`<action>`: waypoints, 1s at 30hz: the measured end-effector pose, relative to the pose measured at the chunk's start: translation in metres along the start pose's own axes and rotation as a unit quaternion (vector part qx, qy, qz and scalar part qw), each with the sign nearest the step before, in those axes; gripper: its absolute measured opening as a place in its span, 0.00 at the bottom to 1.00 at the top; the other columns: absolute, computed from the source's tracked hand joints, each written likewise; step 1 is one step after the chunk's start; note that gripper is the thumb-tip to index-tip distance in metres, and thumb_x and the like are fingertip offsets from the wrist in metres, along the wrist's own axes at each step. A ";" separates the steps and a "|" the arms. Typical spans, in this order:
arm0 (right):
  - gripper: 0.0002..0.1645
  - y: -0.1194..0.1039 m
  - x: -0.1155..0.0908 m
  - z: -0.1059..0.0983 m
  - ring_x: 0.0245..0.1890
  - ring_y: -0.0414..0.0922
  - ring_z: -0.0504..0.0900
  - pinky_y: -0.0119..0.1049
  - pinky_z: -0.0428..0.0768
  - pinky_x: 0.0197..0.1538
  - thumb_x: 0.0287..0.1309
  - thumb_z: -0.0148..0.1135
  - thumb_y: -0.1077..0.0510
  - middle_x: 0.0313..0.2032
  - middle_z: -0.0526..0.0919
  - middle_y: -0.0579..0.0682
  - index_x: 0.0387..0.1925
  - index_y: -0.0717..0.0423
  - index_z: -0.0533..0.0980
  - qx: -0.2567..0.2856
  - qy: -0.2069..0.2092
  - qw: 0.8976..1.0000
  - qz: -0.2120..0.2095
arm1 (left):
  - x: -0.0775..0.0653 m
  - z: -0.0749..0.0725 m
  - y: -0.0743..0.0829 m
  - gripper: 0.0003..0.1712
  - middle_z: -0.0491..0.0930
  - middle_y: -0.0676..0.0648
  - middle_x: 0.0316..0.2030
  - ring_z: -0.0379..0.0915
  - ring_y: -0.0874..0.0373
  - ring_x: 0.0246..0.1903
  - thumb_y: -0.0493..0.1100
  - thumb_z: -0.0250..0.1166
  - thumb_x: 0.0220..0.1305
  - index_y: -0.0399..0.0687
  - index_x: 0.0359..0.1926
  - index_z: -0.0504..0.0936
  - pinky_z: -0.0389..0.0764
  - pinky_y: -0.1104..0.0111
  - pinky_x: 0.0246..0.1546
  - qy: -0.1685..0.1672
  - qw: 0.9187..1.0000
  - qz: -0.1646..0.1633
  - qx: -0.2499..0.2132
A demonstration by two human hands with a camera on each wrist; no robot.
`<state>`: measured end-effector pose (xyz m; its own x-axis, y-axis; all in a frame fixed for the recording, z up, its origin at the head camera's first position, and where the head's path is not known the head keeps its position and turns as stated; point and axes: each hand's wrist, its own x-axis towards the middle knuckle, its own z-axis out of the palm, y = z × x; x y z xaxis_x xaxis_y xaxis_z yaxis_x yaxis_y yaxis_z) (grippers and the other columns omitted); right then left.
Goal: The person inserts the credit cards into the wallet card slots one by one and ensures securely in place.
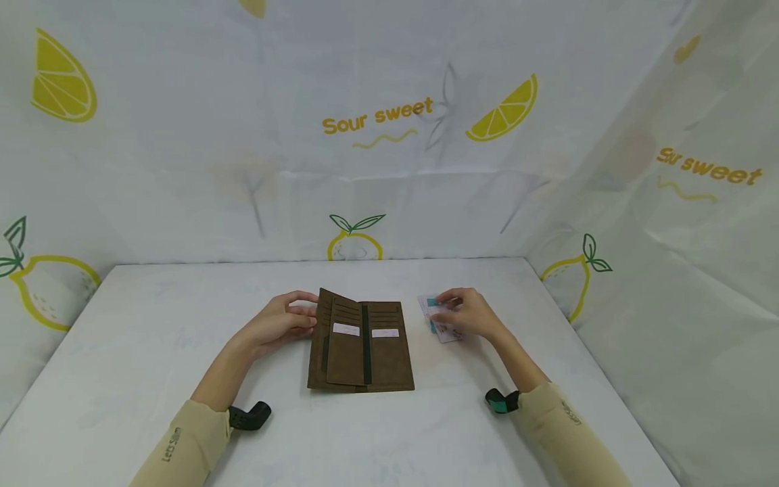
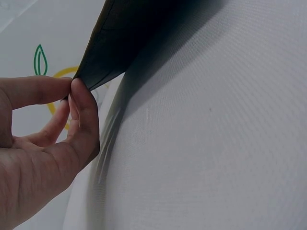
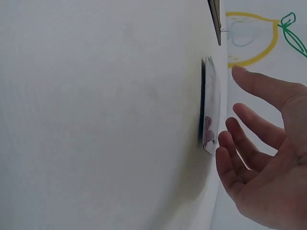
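A brown bifold wallet [image 1: 389, 365] lies spread on the table, showing card slots and a white label on each side. Its left cover is tilted up. My left hand [image 1: 282, 323] pinches that cover's outer edge near the top corner; in the left wrist view thumb and finger meet on the wallet's corner [image 2: 103, 60]. To the right of the wallet is a small stack of cards [image 1: 449, 333], white with blue and printed figures. Over it hovers my right hand [image 1: 471, 312], fingers loosely bent and apart. The right wrist view has the cards [image 3: 210, 105] lying flat beside the fingertips.
The white-covered table [image 1: 182, 297] meets a lemon-print cloth backdrop [image 1: 389, 189] at the back, and the cloth continues along the right side. Each wrist wears a dark strap with a camera [image 1: 251, 415].
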<state>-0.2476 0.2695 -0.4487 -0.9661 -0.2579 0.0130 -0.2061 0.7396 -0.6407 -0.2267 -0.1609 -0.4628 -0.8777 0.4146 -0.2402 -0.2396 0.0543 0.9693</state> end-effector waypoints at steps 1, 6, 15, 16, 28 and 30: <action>0.26 0.001 -0.001 -0.001 0.52 0.60 0.87 0.54 0.86 0.56 0.60 0.80 0.54 0.52 0.89 0.65 0.54 0.67 0.86 -0.005 0.001 1.000 0.007 | 0.000 0.000 0.000 0.31 0.80 0.51 0.46 0.83 0.63 0.43 0.29 0.62 0.74 0.36 0.74 0.66 0.87 0.72 0.49 0.001 1.000 -0.002 -0.001; 0.34 0.005 -0.004 -0.002 0.53 0.58 0.84 0.53 0.84 0.56 0.54 0.85 0.51 0.55 0.86 0.65 0.57 0.66 0.85 -0.033 0.005 0.998 0.044 | 0.000 -0.001 -0.001 0.29 0.78 0.50 0.46 0.83 0.64 0.43 0.29 0.60 0.75 0.36 0.74 0.66 0.87 0.72 0.50 -0.001 1.000 -0.002 -0.006; 0.37 0.012 -0.008 0.000 0.50 0.56 0.83 0.45 0.82 0.49 0.53 0.86 0.49 0.55 0.86 0.66 0.58 0.67 0.84 -0.053 0.026 0.997 0.055 | 0.000 -0.001 0.000 0.30 0.79 0.51 0.45 0.83 0.63 0.43 0.30 0.62 0.75 0.36 0.74 0.66 0.87 0.72 0.49 0.001 1.000 0.000 0.002; 0.37 0.012 -0.009 0.000 0.50 0.56 0.83 0.44 0.82 0.49 0.53 0.86 0.49 0.55 0.86 0.65 0.58 0.67 0.85 -0.053 0.028 0.997 0.056 | 0.000 -0.001 0.000 0.30 0.80 0.51 0.45 0.83 0.63 0.43 0.30 0.62 0.75 0.36 0.74 0.66 0.87 0.72 0.49 0.000 1.000 0.000 0.001; 0.36 0.017 -0.004 -0.003 0.44 0.50 0.82 0.36 0.79 0.47 0.52 0.87 0.49 0.46 0.85 0.60 0.53 0.66 0.79 -0.035 0.021 0.998 0.055 | -0.001 -0.001 0.000 0.30 0.78 0.50 0.46 0.83 0.65 0.43 0.30 0.60 0.76 0.34 0.75 0.65 0.87 0.73 0.50 -0.008 1.000 0.006 -0.006; 0.36 0.017 -0.002 -0.005 0.44 0.50 0.82 0.35 0.80 0.46 0.52 0.86 0.49 0.44 0.84 0.60 0.53 0.66 0.78 -0.024 0.017 0.998 0.061 | 0.000 -0.001 -0.001 0.30 0.78 0.50 0.46 0.83 0.65 0.43 0.30 0.60 0.76 0.34 0.75 0.65 0.87 0.73 0.50 -0.007 1.000 0.005 -0.007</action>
<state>-0.2502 0.2854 -0.4561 -0.9890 -0.1438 -0.0351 -0.0941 0.7936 -0.6012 -0.2266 -0.1621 -0.4633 -0.8742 0.4280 -0.2294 -0.2363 0.0378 0.9709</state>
